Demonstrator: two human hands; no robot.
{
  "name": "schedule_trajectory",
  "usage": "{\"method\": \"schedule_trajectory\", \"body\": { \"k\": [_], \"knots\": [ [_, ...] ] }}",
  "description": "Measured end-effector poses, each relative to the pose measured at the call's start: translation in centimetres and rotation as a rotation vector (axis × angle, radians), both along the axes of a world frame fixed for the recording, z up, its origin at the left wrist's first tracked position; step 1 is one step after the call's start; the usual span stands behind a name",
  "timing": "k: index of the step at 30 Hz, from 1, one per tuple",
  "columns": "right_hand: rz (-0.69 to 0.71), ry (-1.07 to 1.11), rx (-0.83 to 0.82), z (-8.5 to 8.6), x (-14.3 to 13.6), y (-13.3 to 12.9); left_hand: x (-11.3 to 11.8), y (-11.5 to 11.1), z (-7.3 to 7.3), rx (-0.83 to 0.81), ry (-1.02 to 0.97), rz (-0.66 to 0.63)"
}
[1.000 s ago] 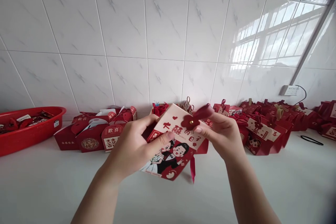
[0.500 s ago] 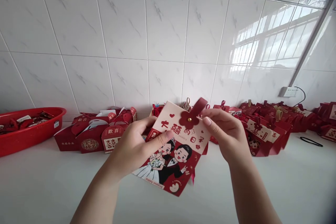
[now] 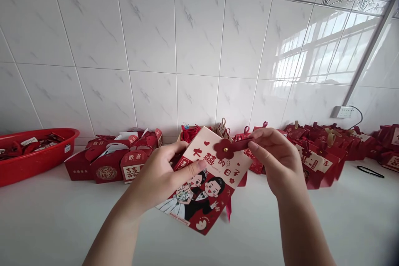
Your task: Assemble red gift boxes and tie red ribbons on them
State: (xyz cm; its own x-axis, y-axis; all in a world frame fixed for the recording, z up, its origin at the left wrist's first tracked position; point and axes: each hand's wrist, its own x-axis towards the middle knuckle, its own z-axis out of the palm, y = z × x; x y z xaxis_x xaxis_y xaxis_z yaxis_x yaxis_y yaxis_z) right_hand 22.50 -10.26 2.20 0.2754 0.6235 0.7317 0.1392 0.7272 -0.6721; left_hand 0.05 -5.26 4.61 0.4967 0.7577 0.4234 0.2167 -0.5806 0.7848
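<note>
A red and cream wedding gift box [image 3: 215, 191], printed with a cartoon bride and groom, is held tilted above the white counter. My left hand [image 3: 168, 172] grips its left side, thumb across the printed front and fingers hidden behind. On the box's upper flap sits a dark red flower [image 3: 222, 150] with a gold stud at its centre. A dark red strap [image 3: 242, 144] runs from the flower to my right hand [image 3: 274, 156], which pinches its end between thumb and fingers. Below the box hangs a bit of pink-red ribbon [image 3: 228, 210].
Along the tiled wall stand several red gift boxes [image 3: 107, 170] at left and several red gift bags [image 3: 330, 162] at right. A red basin [image 3: 37, 170] with packets is at far left. A black loop [image 3: 370, 171] lies on the counter [image 3: 255, 232] at right.
My right hand has moved right and pulled the strap from standing upright to lying out sideways. The box is still in my left hand, its lower end slightly shifted left.
</note>
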Motion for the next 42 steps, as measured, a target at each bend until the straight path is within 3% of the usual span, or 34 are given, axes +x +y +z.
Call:
{"method": "schedule_trajectory", "body": {
  "k": [10, 17, 21, 27, 31, 35, 42],
  "knots": [
    [-0.014, 0.021, 0.033, 0.4, -0.6, -0.5, 0.1, 0.1, -0.5, 0.031, 0.022, -0.013],
    [-0.177, 0.03, 0.134, 0.3, -1.0, -0.2, 1.2, -0.3, -1.0, -0.096, 0.047, -0.113],
    [-0.198, 0.037, 0.14, 0.2, -1.1, 0.0, 1.5, -0.4, -1.2, -0.086, 0.037, -0.1],
    [-0.109, -0.013, -0.001, 0.1, -0.9, 0.7, 2.0, 0.6, -1.4, 0.007, -0.212, 0.075],
    [0.067, -0.032, -0.082, -0.5, -1.0, 1.8, 2.7, 1.8, -1.7, 0.122, -0.363, 0.214],
    [0.173, -0.06, -0.103, -1.1, -1.5, 2.6, 3.0, 2.7, -2.2, 0.165, -0.407, 0.237],
    [0.142, -0.083, -0.088, -1.3, -1.5, 2.7, 3.2, 2.9, -2.3, 0.167, -0.427, 0.247]
  ]
}}
